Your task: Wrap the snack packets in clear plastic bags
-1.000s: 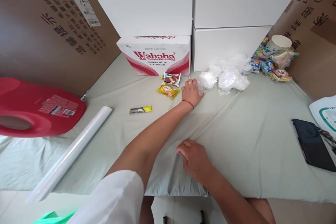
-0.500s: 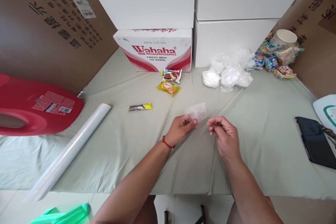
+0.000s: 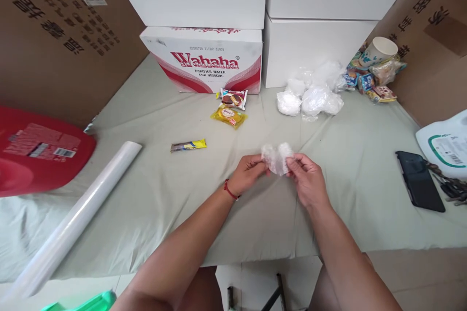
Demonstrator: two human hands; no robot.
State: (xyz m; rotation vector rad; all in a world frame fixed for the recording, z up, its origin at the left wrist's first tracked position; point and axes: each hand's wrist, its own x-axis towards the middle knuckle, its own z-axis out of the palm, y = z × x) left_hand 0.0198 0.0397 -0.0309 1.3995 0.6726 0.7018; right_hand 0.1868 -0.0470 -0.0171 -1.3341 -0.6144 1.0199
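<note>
1. From where I stand, a crinkled piece of clear plastic (image 3: 280,161) is held over the near half of the cloth-covered bench (image 3: 357,184), between the person's hands.
2. The left hand (image 3: 248,175) pinches its left edge; the right hand (image 3: 309,181) pinches its right edge.
3. It's stretched crosswise, two lobes pointing away from the person with a dip between; I can't make out a definite long axis.
4. Beyond the left hand, a slim wrapped bar (image 3: 188,145) lies nearly sideways, yellow end rightward.
5. Bunched clear bags (image 3: 314,95) sit farther back.
</note>
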